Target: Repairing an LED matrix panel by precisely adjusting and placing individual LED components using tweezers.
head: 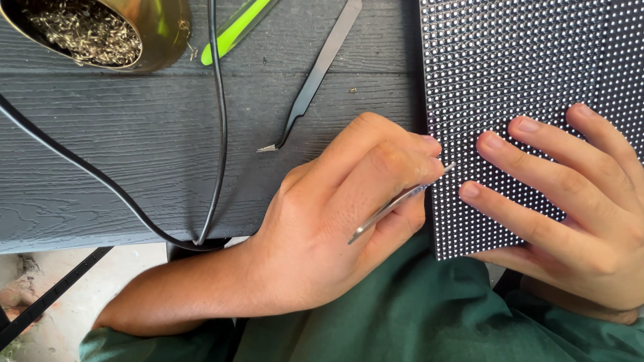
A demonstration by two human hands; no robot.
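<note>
1. I have my left hand [342, 221] pinched shut on a pair of thin silver tweezers [396, 204], whose tip meets the left edge of the black dot-matrix panel [523, 74]. The panel lies at the right end of the grey wooden tabletop [134, 154], and its lower left corner hangs past the table's near edge over my green lap. If I press too hard, I judge the tip could skate across the rows of tiny dots and scratch or dislodge one.

2. My right hand [570, 201] lies flat on the panel with the fingers spread and clamps nothing. Since the near corner is unsupported, a heavier push from either hand might tip the panel toward me.

3. I cannot tell whether the tweezers hold a part at the tip; it is too small to see. If they do, a slackening pinch would likely drop it into my lap.

4. A second pair, the black tweezers [315, 74], lies loose toward the far edge, just beyond my left knuckles. A sideways sweep could knock it.

5. A black cable [218, 134] runs from the far edge to the near edge, left of my wrist. My forearm could snag it and drag the brass tin of metal wool [100, 33] at the far left corner.
</note>
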